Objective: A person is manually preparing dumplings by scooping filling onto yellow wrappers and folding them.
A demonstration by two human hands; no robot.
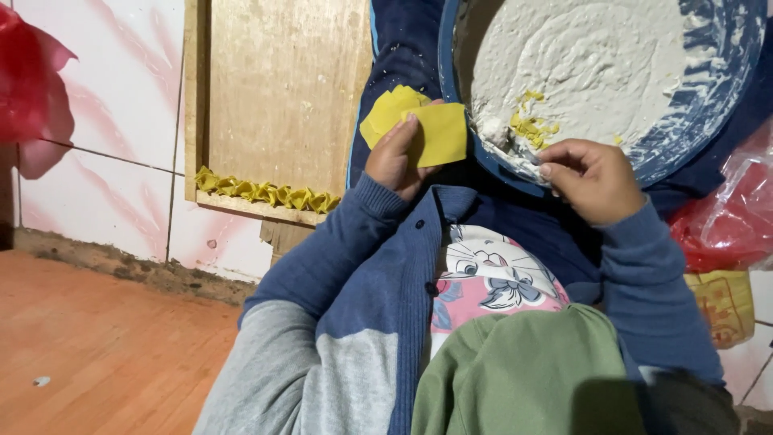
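The left hand (pixel 396 157) grips yellow wrappers (pixel 427 129); the right hand (pixel 592 179), seemingly pinching at the filling (pixel 580 56), should take little; overfilling splits wrappers.

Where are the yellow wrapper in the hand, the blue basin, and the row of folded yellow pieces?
yellow wrapper (pixel 441 134), head view, middle of the flat square.
blue basin (pixel 699 121), head view, smeared inner wall at right.
row of folded yellow pieces (pixel 266 192), head view, middle of the row on the wooden board.
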